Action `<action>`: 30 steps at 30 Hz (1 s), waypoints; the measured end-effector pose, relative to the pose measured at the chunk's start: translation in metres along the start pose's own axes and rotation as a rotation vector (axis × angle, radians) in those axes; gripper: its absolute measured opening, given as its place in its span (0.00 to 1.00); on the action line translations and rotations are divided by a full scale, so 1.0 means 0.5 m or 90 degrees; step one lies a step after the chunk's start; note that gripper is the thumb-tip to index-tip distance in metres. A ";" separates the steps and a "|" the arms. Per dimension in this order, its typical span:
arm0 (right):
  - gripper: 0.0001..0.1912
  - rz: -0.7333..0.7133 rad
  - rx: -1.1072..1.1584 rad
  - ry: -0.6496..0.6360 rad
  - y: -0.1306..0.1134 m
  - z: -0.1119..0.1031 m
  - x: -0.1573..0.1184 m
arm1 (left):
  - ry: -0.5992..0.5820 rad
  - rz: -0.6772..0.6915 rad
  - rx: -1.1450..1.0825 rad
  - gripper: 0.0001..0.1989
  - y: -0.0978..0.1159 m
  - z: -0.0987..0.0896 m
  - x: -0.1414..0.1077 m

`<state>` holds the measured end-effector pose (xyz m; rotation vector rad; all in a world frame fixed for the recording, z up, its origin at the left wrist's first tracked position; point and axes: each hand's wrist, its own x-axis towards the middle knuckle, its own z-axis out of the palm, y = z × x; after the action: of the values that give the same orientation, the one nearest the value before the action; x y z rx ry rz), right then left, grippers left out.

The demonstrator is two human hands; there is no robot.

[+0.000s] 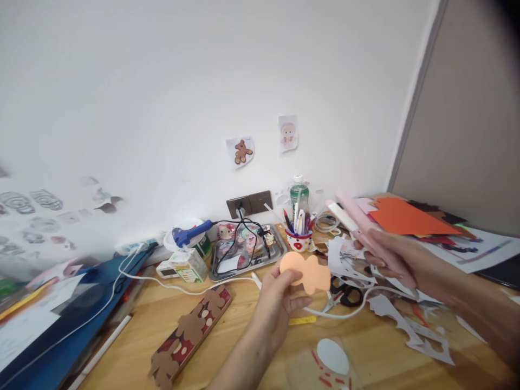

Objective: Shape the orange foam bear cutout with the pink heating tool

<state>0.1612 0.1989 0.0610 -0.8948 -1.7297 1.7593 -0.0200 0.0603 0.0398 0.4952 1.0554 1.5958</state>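
Held in the left hand, above the wooden table: an orange cutout, flat and lobed in outline. Long axis running mainly left to right, sloping slightly nearer toward the right; rounded lobe pointing left, squarer end pointing right. Grip narrow, pinched on the cutout: thumb laid over the near edge, close to the rounded lobe; fingers partly hidden beneath; greater part of the shape projecting right, free of the thumb.

At right, the right hand, wrapped around a pink tool with two long arms, narrowly parted at the tips; tips directed left and far, well apart from the cutout.

Lettering on the green bottle and on the white-and-green box: too small to read.

Far from the cutout, a spotted pen cup; farther left, a metal tray and a blue glue gun. Just beside the cutout, on the near right, black-handled scissors, lying on the table. Nearer, a yellow strip and a white oval.
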 end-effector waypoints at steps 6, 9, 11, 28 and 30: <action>0.15 0.028 0.000 -0.099 -0.010 0.031 -0.010 | 0.040 0.008 -0.015 0.14 0.001 -0.001 0.008; 0.15 0.004 -0.018 -0.121 -0.016 0.055 -0.017 | 0.063 0.027 -0.030 0.15 0.002 -0.006 0.014; 0.15 0.007 -0.039 -0.126 -0.019 0.069 -0.020 | 0.073 0.039 -0.040 0.15 0.002 -0.008 0.017; 0.17 0.042 -0.160 -0.211 -0.006 0.102 -0.030 | 0.113 0.079 -0.055 0.09 0.008 -0.001 0.023; 0.16 0.032 -0.151 -0.220 -0.007 0.105 -0.031 | 0.102 0.079 -0.058 0.09 0.007 -0.003 0.022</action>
<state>0.1316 0.1531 0.0645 -0.7663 -2.1904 1.8523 -0.0264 0.0703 0.0398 0.3827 1.0831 1.8090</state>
